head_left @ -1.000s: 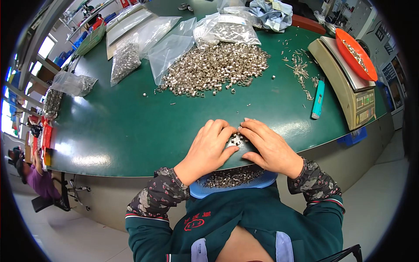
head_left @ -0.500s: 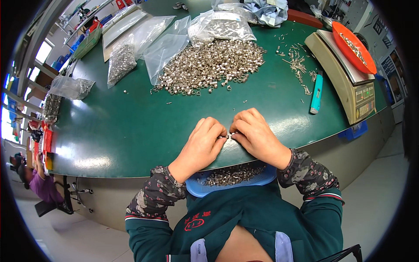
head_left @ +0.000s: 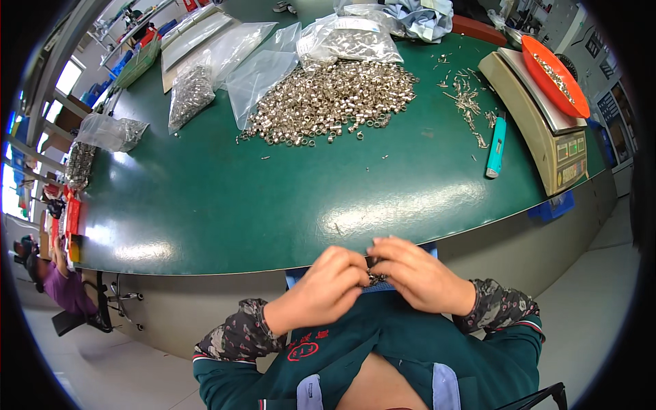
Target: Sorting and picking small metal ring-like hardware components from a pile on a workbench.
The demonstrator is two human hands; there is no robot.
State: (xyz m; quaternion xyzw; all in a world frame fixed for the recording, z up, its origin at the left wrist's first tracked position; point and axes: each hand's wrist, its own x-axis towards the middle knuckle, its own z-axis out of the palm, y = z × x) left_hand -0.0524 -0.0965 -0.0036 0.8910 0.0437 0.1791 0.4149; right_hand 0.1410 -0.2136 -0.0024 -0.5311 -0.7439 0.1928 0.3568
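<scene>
while metal pile (head_left: 331, 102) stays, hands (head_left: 328, 285) now over basket (head_left: 294, 277)

I have the bare left grip (head_left: 329, 283) and right grip (head_left: 420, 277) close together over a blue basket (head_left: 380, 288) at the near edge of the worktop (head_left: 225, 205); farther back lies a heap of small silvery rings (head_left: 335, 99).

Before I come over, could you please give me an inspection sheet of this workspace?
Surface: green table, glossy, with bright reflections.
Job's things: metal rings heaped loose; blue basket at the near edge, mostly hidden by the hands.
Clutter: teal cutter near scattered pins; filled clear bag.
Hands: left hand and right hand over the basket, fingers curled; grip unclear.
Cables: nothing seen.
Surroundings: scale bearing orange bowl; seated person at far left.
</scene>
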